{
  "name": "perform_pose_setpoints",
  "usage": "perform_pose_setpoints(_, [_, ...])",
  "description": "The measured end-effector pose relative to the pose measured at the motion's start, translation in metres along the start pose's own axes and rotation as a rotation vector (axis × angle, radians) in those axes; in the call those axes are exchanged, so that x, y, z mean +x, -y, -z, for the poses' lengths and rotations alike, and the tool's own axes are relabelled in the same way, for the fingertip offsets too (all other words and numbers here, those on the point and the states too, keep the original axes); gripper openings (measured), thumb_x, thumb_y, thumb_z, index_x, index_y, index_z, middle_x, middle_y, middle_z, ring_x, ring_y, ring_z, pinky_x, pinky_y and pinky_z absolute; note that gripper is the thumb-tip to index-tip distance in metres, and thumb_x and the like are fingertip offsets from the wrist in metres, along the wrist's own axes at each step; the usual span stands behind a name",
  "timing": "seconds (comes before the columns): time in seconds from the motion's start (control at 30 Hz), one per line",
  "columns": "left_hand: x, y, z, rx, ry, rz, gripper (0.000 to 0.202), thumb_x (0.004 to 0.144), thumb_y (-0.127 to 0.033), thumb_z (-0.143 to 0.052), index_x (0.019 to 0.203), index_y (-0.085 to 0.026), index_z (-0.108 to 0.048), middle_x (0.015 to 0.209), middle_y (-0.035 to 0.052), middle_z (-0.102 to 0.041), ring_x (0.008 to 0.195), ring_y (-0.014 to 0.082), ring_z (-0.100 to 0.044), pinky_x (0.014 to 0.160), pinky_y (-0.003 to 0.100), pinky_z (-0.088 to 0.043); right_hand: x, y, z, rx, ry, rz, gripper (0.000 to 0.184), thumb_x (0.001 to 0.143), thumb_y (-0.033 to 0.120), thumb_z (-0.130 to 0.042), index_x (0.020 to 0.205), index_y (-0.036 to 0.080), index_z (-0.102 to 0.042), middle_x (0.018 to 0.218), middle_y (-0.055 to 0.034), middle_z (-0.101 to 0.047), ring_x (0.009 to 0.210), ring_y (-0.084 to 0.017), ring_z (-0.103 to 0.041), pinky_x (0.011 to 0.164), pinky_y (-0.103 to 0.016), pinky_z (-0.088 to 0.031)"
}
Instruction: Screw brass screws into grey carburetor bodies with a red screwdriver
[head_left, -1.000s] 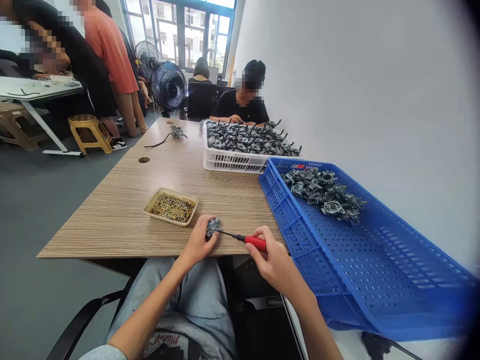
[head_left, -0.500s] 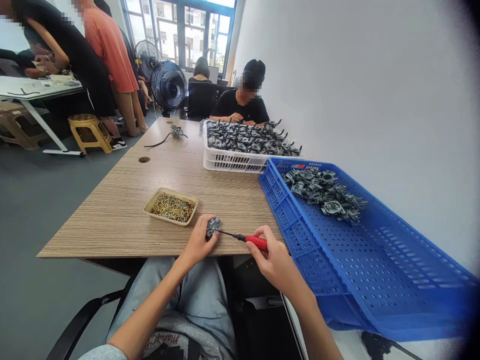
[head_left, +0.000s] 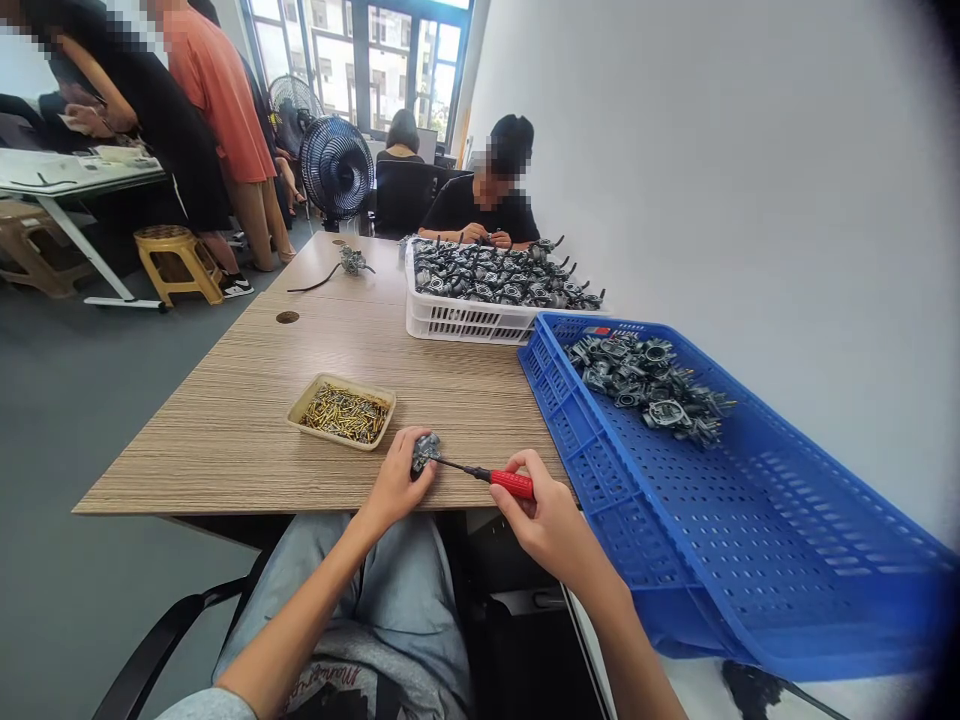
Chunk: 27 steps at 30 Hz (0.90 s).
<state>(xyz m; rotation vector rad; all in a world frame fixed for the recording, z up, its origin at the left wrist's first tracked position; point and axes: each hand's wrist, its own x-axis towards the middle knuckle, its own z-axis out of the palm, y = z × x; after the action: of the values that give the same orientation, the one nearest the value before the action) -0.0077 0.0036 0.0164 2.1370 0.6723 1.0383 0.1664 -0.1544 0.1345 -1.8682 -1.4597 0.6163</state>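
Note:
My left hand [head_left: 396,486] is closed around a small grey metal part [head_left: 424,451] at the near edge of the wooden table [head_left: 240,420]. My right hand [head_left: 541,517] grips the red handle of a screwdriver [head_left: 501,481]. The screwdriver's dark shaft reaches left and its tip meets the metal part. A shallow beige tray of small brass pieces [head_left: 343,412] lies just beyond my left hand.
A large blue perforated crate [head_left: 720,540] at my right holds a heap of grey metal parts [head_left: 649,385]. A white crate [head_left: 465,318] full of similar parts stands behind it. A seated person [head_left: 484,205] works at the far end; others stand at left by fans and a stool.
My hands, the part and the screwdriver stay almost where they were. The people standing at the far left have shifted a little.

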Motion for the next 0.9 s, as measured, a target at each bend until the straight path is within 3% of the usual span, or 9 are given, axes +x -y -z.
perform_pose_setpoints(0.9, [-0.0008,0.0016,-0.0009,0.000,-0.023,0.024,0.041,0.093,-0.020,-0.053,0.133,-0.023,-0.045,0.131,0.0121,-0.052,0.128,0.0257,-0.050,0.113,0.046,-0.040,0.0024,-0.0056,-0.0039,0.010,-0.028,-0.016,0.019,0.096,0.042,-0.053,0.097,0.026,-0.043,0.059,0.0076,-0.051,0.049,-0.016,-0.050,0.051,-0.026,-0.031])
